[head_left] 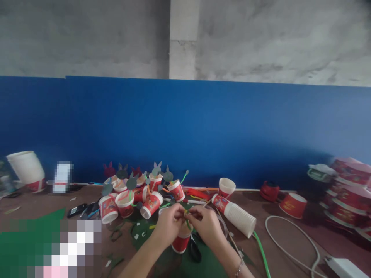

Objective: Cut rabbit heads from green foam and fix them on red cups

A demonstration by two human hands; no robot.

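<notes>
Both hands meet just above a red paper cup point(181, 244) that stands upright near the front of the table. My left hand point(171, 222) is closed, its fingertips pinching a small yellow-green piece. From the other side my right hand point(205, 222) pinches at the same spot, around a green strip point(188, 224) that reaches down to the cup's rim. The fingertips are small and slightly blurred, so the exact grip is hard to make out. Black-handled scissors point(194, 250) lie right beside the cup.
Decorated cups point(125, 204) with rabbit-shaped cutouts cluster at the left. A stack of nested cups point(235, 216) lies right of my hands. A white cable point(292, 259), a red cup point(293, 204) and large red tubs point(348, 197) are farther right. A blue panel point(185, 131) stands behind.
</notes>
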